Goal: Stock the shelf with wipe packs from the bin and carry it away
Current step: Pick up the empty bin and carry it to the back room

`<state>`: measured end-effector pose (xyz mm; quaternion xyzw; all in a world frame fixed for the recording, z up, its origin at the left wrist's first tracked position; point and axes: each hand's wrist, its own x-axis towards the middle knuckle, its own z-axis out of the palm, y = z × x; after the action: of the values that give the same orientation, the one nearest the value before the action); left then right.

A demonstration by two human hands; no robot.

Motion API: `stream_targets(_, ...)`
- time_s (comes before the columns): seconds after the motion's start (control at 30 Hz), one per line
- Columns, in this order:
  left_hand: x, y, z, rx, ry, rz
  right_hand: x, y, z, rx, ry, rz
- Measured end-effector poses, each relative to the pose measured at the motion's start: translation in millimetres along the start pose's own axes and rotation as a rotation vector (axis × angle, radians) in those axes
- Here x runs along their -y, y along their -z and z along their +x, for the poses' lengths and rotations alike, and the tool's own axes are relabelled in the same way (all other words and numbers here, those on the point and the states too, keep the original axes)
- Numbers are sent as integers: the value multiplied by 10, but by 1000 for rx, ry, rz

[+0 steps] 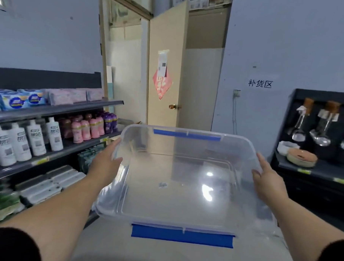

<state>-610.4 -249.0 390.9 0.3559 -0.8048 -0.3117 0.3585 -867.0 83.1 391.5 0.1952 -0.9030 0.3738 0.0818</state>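
I hold a clear plastic bin (pixel 183 215) with blue latches in front of me, lifted above the floor and with nothing inside. My left hand (pixel 106 163) grips its left rim, thumb over the edge. On the right rim sits my right hand (pixel 267 180), gripping it the same way. Blue and pink wipe packs (pixel 30 99) lie in a row on the top board of the shelf (pixel 73 108) at my left.
White bottles (pixel 26 141) and pink bottles (pixel 88 128) stand on the middle shelf, with boxed goods below. A half-open wooden door (pixel 166 71) is straight ahead. A black display rack (pixel 313 172) with ladles and bowls stands at the right.
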Motion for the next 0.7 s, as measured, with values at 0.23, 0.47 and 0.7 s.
stream_targets(0.23, -32, -735, 1336, 119, -81, -162, -58, -487, 1055, -91, -172, 178)
stream_targets(0.47, -141, -1376, 2596, 214, -97, -195, 7, -939, 1993, -183, -247, 262)
stream_targets(0.7, -368, -2371, 3344, 203, -118, -202, -354, -1153, 2973, -207, -270, 269)
